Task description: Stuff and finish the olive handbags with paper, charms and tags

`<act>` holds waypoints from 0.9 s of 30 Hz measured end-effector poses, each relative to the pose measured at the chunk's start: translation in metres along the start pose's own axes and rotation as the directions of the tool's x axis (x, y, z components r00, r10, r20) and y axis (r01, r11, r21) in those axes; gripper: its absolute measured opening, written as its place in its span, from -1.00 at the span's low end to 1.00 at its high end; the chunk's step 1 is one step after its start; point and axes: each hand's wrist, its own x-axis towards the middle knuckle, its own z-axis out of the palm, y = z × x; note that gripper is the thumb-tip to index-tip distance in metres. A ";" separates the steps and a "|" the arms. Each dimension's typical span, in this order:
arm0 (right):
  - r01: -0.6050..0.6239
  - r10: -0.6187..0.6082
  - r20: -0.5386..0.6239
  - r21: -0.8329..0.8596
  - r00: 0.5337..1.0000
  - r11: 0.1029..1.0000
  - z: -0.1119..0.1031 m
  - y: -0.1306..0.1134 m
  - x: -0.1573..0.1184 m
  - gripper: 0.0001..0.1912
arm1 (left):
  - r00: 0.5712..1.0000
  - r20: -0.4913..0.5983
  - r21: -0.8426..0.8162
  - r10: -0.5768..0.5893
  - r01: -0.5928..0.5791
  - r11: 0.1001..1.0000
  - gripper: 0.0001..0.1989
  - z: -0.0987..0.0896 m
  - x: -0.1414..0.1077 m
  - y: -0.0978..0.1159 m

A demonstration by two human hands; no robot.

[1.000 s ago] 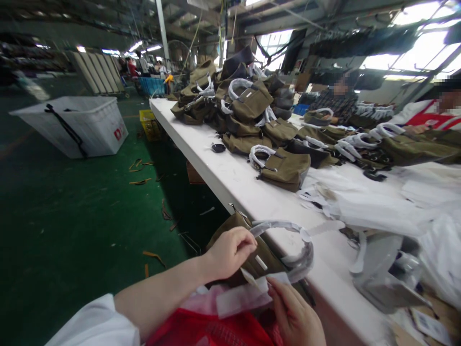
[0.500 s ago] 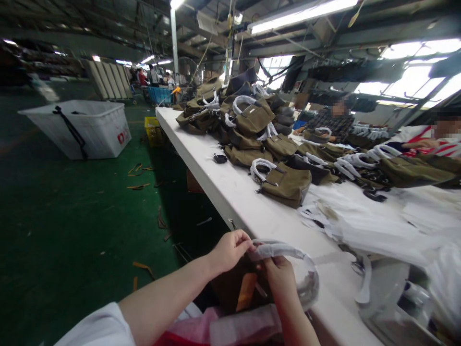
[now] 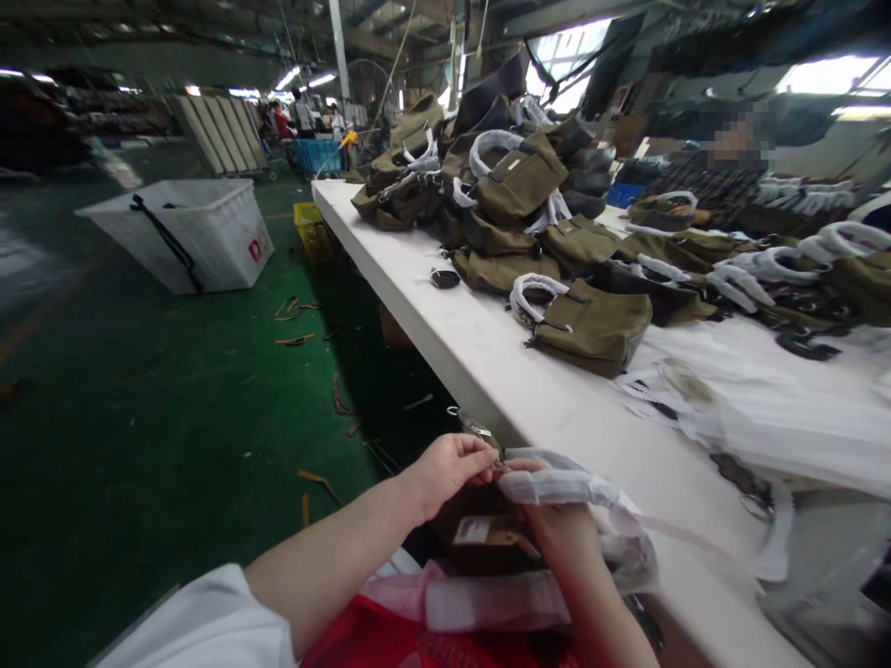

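Observation:
My left hand [image 3: 456,468] is closed in a pinch at the near edge of the white table [image 3: 480,371]. What its fingertips hold is too small to make out. My right hand [image 3: 549,501] meets it from the right, its fingers wrapped round the white-wrapped handle [image 3: 557,485] of a bag whose dark body lies mostly hidden below. A tag [image 3: 474,530] shows under my hands. Beyond my left fingers, a small metal ring [image 3: 453,410] sticks out at the table edge. An olive bag [image 3: 591,325] with wrapped handles lies farther up the table.
Olive bags are heaped [image 3: 519,181] at the table's far end. White wrapping sheets [image 3: 766,417] cover its right side. A white bin [image 3: 209,232] and a yellow crate [image 3: 313,232] stand on the green floor at left. A person [image 3: 716,186] sits across the table.
The view has shifted, so the table and bags appear farther right or larger. Both hands remain together at the handle. The tag below them now shows a white label.

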 end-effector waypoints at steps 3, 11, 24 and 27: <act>-0.091 0.094 -0.017 0.116 0.995 0.989 0.001 0.000 -0.005 -0.68 | 0.999 0.032 -0.008 0.009 -0.009 1.000 -0.51 -0.001 0.000 0.000; -0.087 0.082 0.037 0.158 0.996 0.984 0.001 -0.002 -0.012 -0.73 | 0.997 0.075 0.042 0.025 -0.028 0.999 -0.49 -0.004 -0.003 0.003; -0.329 0.213 0.339 0.336 0.916 0.882 0.012 0.028 0.008 -0.74 | 0.981 0.191 0.158 -0.021 -0.009 0.987 -0.50 -0.007 -0.006 0.017; -0.391 0.245 0.391 0.357 0.887 0.848 0.012 0.017 0.014 -0.72 | 0.977 0.214 0.174 -0.015 -0.023 0.984 -0.48 -0.006 -0.005 0.016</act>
